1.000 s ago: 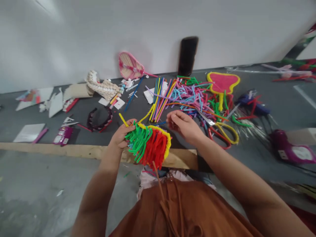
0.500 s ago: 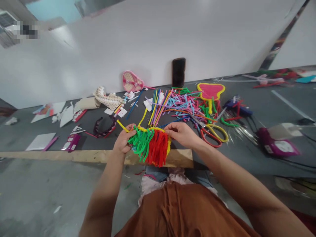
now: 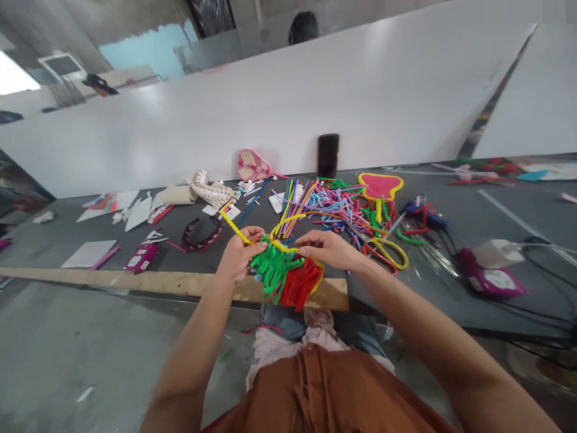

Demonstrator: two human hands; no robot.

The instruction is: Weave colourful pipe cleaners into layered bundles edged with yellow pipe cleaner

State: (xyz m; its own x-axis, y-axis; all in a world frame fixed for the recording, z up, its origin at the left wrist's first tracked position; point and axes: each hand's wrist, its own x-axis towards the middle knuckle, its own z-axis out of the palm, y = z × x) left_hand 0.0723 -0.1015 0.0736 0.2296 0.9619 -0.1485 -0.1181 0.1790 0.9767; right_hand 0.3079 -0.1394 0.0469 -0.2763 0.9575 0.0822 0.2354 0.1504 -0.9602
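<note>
Between my hands, over the table's front edge, hangs a pipe cleaner fringe [image 3: 303,281] of green and red strands along a yellow strip. My left hand [image 3: 241,252] is closed on its left end, by the green strands. A loose yellow pipe cleaner end [image 3: 233,225] sticks up left from that hand, and another yellow length loops above the strip. With thumb and fingers, my right hand [image 3: 327,249] pinches the yellow strip above the red strands. Just past it lie scissors [image 3: 396,252] with red and yellow handles.
Loose pipe cleaners [image 3: 336,201] are heaped behind my hands. A phone [image 3: 328,155] leans on the white partition [image 3: 202,114]. A pink and yellow fan shape [image 3: 382,186] lies right of the heap. Left are a dark headband [image 3: 201,233] and a purple packet [image 3: 142,257]; a charger [image 3: 498,254] is far right.
The fringe has tilted, its red strands swinging toward the lower right. The upper yellow length now bends over to the right. My hands have come slightly closer together, and the camera view has shifted.
</note>
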